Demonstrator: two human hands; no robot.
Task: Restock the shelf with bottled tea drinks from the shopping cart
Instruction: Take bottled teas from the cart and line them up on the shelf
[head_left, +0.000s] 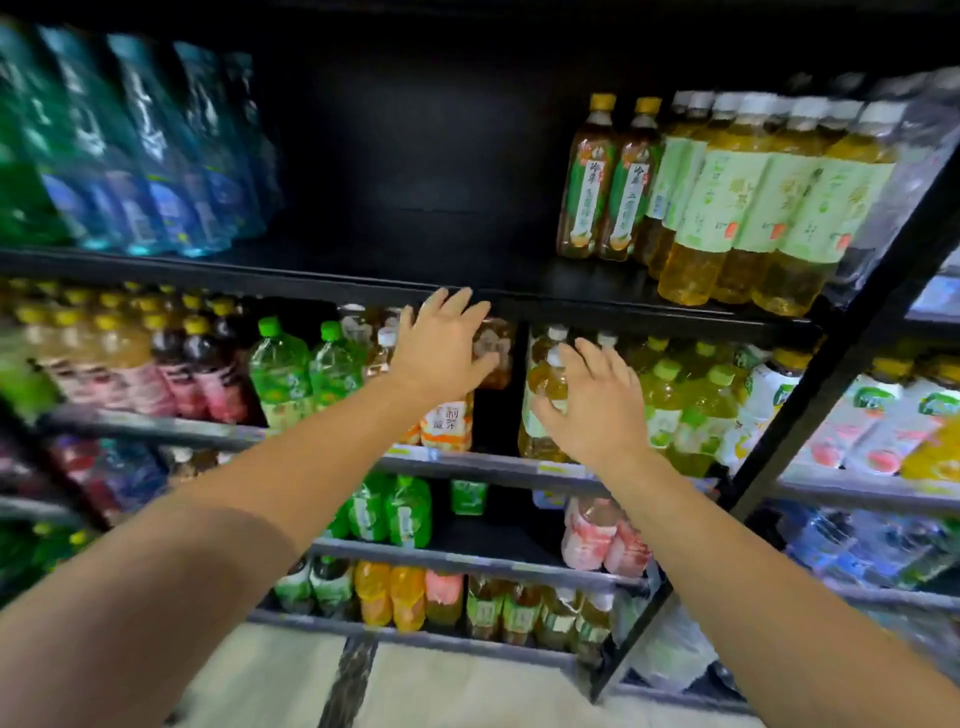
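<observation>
Two bottled teas are being steadied on the second shelf (467, 462) of a drinks rack: the left hand (441, 348) is spread over an orange-labelled bottle (447, 426), the right hand (587, 400) spread against a yellow tea bottle (543, 395), apparently for alignment. No shopping cart is shown.

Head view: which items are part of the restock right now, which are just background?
In play:
left hand, fingers spread, on amber tea bottle with orange label
right hand on yellow tea bottle with white cap

Background:
blue water bottles
pink-label bottles
</observation>
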